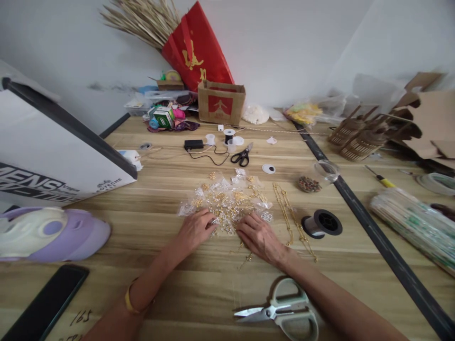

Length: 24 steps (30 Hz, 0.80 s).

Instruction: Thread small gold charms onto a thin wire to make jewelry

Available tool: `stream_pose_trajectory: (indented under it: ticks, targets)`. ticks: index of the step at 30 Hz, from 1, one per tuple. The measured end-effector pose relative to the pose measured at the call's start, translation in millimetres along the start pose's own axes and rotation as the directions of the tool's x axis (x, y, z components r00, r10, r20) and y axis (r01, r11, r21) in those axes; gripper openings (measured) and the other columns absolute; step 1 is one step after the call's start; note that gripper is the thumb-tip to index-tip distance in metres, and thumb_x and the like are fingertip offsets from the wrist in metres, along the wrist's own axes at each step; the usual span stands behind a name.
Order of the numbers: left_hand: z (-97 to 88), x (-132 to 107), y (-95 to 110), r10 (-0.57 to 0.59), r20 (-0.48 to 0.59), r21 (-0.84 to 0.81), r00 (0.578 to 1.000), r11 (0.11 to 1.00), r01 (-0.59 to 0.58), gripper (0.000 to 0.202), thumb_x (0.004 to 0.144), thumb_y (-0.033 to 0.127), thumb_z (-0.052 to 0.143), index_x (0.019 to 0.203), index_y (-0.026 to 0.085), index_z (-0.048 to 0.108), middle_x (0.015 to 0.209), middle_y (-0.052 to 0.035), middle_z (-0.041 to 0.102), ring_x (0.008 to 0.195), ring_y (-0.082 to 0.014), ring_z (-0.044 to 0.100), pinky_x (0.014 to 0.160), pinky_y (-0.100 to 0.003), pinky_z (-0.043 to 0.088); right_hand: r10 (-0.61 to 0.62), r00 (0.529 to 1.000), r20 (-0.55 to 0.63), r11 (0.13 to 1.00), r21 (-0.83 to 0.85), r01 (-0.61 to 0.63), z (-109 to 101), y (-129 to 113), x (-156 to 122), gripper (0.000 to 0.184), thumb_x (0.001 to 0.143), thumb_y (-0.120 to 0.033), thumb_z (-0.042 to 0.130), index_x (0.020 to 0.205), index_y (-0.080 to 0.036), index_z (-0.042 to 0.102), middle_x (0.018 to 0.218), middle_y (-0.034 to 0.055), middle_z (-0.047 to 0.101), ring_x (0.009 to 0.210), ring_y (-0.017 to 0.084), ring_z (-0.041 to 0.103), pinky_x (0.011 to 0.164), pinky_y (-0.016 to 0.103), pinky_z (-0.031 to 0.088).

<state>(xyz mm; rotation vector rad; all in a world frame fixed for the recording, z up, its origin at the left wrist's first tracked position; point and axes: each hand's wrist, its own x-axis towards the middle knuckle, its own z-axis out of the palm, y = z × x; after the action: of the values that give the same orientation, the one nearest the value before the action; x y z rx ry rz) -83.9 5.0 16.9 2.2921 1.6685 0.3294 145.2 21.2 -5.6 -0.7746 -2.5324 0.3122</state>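
A pile of small gold and clear jewelry pieces (pixel 225 206), some of them in little clear bags (pixel 222 183), lies at the middle of the table. My left hand (pixel 197 230) is at the pile's near left edge, its fingers bent and drawn together; what is at the fingertips is too small to make out. Across from it my right hand (pixel 259 237) rests at the near right edge, fingers curled in and their tips hidden. Thin gold chain pieces (pixel 246 259) lie beside and below the right hand. Longer gold chains (pixel 289 215) stretch out to its right.
Large light-handled scissors (pixel 284 310) lie near my right forearm. A wire spool (pixel 322 223) and a bead jar (pixel 316 177) stand to the right. Black scissors (pixel 242 155) lie behind the pile. At left are a phone (pixel 46 303), a purple-white device (pixel 57 234) and a white box (pixel 60 151).
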Motion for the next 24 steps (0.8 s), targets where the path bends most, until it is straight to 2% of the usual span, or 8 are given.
stream_pose_trajectory:
  ticks: [6, 11, 17, 21, 24]
  targets:
    - [12.3, 1, 3, 0.057, -0.041, 0.025, 0.998, 0.998, -0.056, 0.009, 0.084, 0.017, 0.053, 0.083, 0.017, 0.063, 0.084, -0.0037, 0.062, 0.08, -0.0171, 0.058, 0.073, -0.027, 0.044, 0.004, 1.0, 0.0, 1.0, 0.018, -0.004, 3, 2, -2, 0.017, 0.093, -0.019, 0.042, 0.091, -0.016, 0.059, 0.086, 0.0075, 0.057, 0.081, 0.019, 0.048, 0.074, 0.034, 0.043]
    - [14.0, 0, 1, 0.129, -0.081, -0.064, 0.988, 0.989, -0.134, 0.012, 0.083, 0.014, 0.052, 0.077, 0.016, 0.062, 0.078, -0.0027, 0.06, 0.072, -0.0143, 0.055, 0.068, -0.025, 0.044, -0.014, 0.999, -0.031, 0.999, 0.05, 0.015, 3, 4, -2, 0.016, 0.093, -0.018, 0.044, 0.093, -0.017, 0.059, 0.088, 0.0079, 0.057, 0.082, 0.019, 0.048, 0.075, 0.034, 0.043]
    - [7.5, 4, -5, 0.028, -0.183, -0.293, 0.983, 0.953, -0.082, 0.009, 0.079, 0.012, 0.054, 0.073, 0.015, 0.061, 0.07, -0.001, 0.059, 0.062, -0.0107, 0.053, 0.061, -0.021, 0.044, 0.003, 1.0, -0.026, 0.995, 0.1, 0.0, 0, 4, -2, 0.018, 0.093, -0.018, 0.042, 0.096, -0.017, 0.06, 0.088, 0.0084, 0.058, 0.083, 0.02, 0.05, 0.075, 0.035, 0.044]
    - [-0.1, 5, -11, -0.06, -0.187, -0.419, 0.981, 0.908, -0.025, 0.007, 0.077, 0.015, 0.057, 0.072, 0.015, 0.061, 0.068, -0.0009, 0.062, 0.059, -0.0102, 0.055, 0.056, -0.019, 0.044, 0.006, 0.999, -0.032, 0.992, 0.129, -0.002, 0, 6, -3, 0.019, 0.093, -0.018, 0.041, 0.096, -0.016, 0.06, 0.089, 0.0089, 0.059, 0.084, 0.02, 0.05, 0.076, 0.037, 0.045]
    - [-4.6, 5, -15, -0.103, -0.162, -0.462, 0.981, 0.887, 0.017, 0.007, 0.077, 0.017, 0.058, 0.073, 0.014, 0.063, 0.07, -0.0017, 0.065, 0.061, -0.0109, 0.057, 0.057, -0.02, 0.045, 0.013, 0.999, -0.037, 0.991, 0.136, -0.008, 1, 7, -4, 0.017, 0.092, -0.018, 0.043, 0.096, -0.016, 0.06, 0.09, 0.0092, 0.059, 0.085, 0.021, 0.051, 0.077, 0.036, 0.046]
